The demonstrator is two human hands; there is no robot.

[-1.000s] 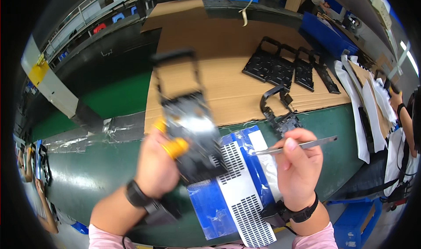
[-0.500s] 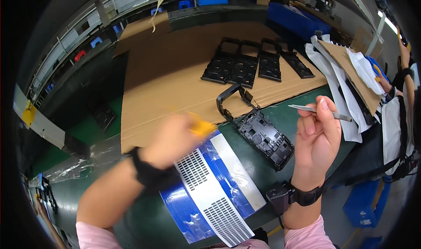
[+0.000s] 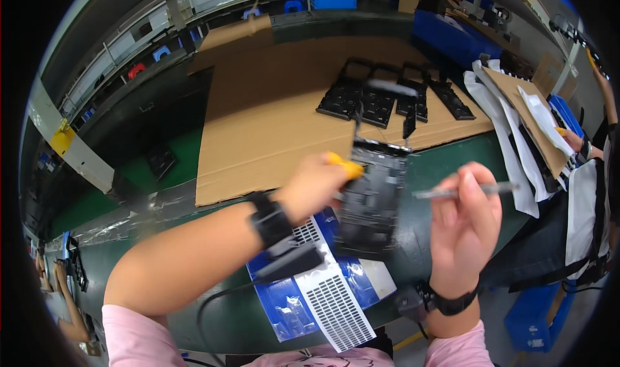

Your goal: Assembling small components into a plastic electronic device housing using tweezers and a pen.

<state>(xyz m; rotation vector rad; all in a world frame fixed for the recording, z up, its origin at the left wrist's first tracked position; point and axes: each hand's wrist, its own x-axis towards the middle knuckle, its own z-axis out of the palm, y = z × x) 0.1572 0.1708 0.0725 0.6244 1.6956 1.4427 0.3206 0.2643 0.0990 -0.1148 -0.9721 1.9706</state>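
My left hand (image 3: 316, 183), with yellow covers on its fingertips, grips the left edge of a black plastic housing (image 3: 373, 199) with a loop-shaped frame at its far end. The housing is raised above the bench and smeared by motion. Between thumb and fingers of my right hand (image 3: 466, 221) lies a pair of metal tweezers (image 3: 497, 188), pointing left and touching nothing. Under the housing and my left wrist is a white sheet with small black rectangular labels (image 3: 336, 305), lying on a blue plastic-wrapped block (image 3: 278, 312). The housing hides part of both.
Several similar black housings (image 3: 376, 108) rest on a brown cardboard sheet (image 3: 258, 134) farther back. White bags and cardboard (image 3: 510, 134) stand at the right bench edge. Another person's hand (image 3: 571, 139) is beside them. A blue bin (image 3: 452, 34) is at the back right.
My left hand has moved right and taken hold of the black housing, which has come up off the bench and turned more upright. My right hand still holds the tweezers, slightly lower.
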